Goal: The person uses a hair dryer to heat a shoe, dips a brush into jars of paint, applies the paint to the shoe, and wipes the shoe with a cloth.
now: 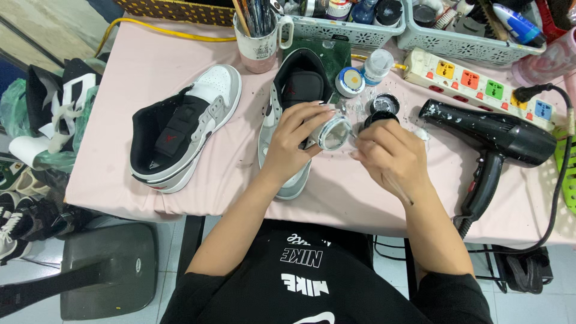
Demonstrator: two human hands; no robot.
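My left hand [294,141] holds a small open round jar [333,132] tilted over a grey, white and black sneaker [292,90] that lies on the pink table cover [150,66]. Close beside the jar's mouth, my right hand [391,157] grips a thin brush [396,187] whose tip points into the jar. A second, matching sneaker [180,129] rests to the left, untouched.
A black hair dryer [492,135] lies at the right, plugged into a white power strip [480,87]. Small paint jars and lids [366,69] sit behind my hands. A mug of brushes [258,36] and two baskets of supplies [456,30] line the far edge. More shoes lie on the floor at left [24,210].
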